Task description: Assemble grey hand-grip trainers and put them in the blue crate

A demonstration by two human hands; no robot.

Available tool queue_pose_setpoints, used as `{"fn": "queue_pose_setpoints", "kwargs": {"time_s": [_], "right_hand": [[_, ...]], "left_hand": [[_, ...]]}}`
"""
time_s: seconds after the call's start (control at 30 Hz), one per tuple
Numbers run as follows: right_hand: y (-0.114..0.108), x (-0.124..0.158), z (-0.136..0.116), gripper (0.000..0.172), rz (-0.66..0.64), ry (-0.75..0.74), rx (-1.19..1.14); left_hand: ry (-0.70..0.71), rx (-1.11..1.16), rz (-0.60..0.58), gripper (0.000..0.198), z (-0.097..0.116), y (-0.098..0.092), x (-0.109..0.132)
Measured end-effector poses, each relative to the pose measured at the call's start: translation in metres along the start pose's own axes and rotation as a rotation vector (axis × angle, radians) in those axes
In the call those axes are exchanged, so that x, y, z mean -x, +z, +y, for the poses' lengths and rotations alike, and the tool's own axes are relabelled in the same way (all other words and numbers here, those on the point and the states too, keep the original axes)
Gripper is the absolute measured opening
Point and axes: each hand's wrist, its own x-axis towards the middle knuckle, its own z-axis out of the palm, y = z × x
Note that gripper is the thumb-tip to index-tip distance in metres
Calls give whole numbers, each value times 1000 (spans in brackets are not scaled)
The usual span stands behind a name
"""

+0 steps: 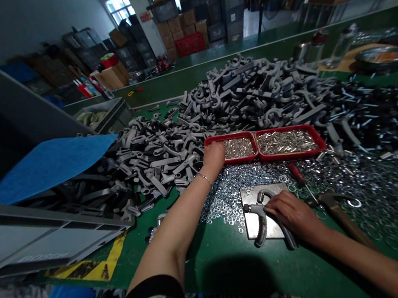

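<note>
My left hand reaches forward to the left red tray of small shiny metal pieces, with its fingers curled down at the tray's near left corner. What they hold is hidden. My right hand rests on a curved grey plastic part that lies on a small metal plate, fingers closed around the part's arms. A second red tray of metal pins sits to the right of the first.
A big heap of grey plastic parts covers the green table behind the trays. Silver washers spread to the right. A hammer and red-handled screwdriver lie near my right hand. A grey crate stands left.
</note>
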Motion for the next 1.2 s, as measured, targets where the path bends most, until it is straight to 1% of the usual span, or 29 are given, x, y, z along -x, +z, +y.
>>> {"fn": "queue_pose_setpoints", "kwargs": {"time_s": [0.2, 0.4, 0.47, 0.53, 0.6, 0.7, 0.77, 0.8, 0.87, 0.97, 1.03, 1.1, 1.2], "right_hand": [[-11, 7, 0, 26, -125, -94, 55], [-16, 1, 2, 22, -177, -20, 38], [-18, -2, 2, 22, -171, 14, 6], [-23, -4, 1, 22, -128, 88, -49], [-30, -5, -2, 20, -90, 253, -175], [-39, -4, -9, 19, -107, 512, -424], [-43, -3, -12, 20, -142, 576, -512], [-43, -3, -12, 21, -155, 585, -528], [-43, -2, -10, 23, -174, 589, -525], [-42, -3, -3, 22, -171, 600, -492], [-41, -6, 1, 23, -169, 625, -491], [-42, -9, 3, 24, -171, 645, -496], [-46, -11, 2, 25, -135, 638, -435]], "left_hand": [[-9, 30, 51, 33, 0, 3, 4], [-37, 121, 136, 31, -4, 8, 10], [-46, 156, 153, 30, -5, 10, 11], [-42, 193, 161, 27, -8, 11, 11], [-32, 235, 175, 25, -9, 10, 9], [-25, 308, 220, 22, -8, 3, 12], [-9, 360, 250, 20, -1, -2, 24], [11, 384, 257, 19, 4, -4, 35], [92, 450, 233, 17, 18, -2, 67], [245, 572, 104, 14, 37, 13, 122], [269, 562, 52, 13, 43, 25, 150], [260, 554, 33, 14, 44, 32, 165], [193, 651, 55, 12, 42, 28, 170]]}}
